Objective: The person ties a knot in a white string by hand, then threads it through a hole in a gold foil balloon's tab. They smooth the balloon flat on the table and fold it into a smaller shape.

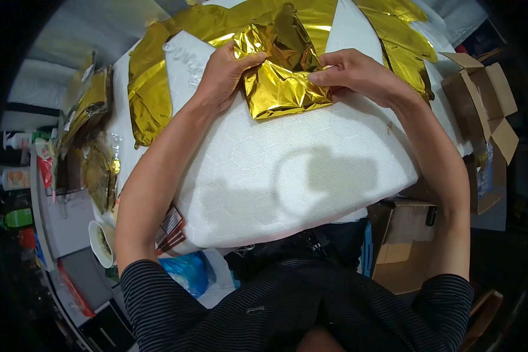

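An open brown cardboard box sits at the right. A green plastic bottle lies far left, near a white bowl.

No text is readable; the labels on the packets under the white pad are blurred.

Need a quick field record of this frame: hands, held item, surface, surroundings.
left hand: grips the left edge of the folded gold foil balloon
right hand: pinches the balloon's right edge
surface: white foam pad, balloon resting on it
behind: flat gold foil balloons spread past the pad's far edge
right side: open cardboard box
left side: packaged gold balloons, bottles, a bowl
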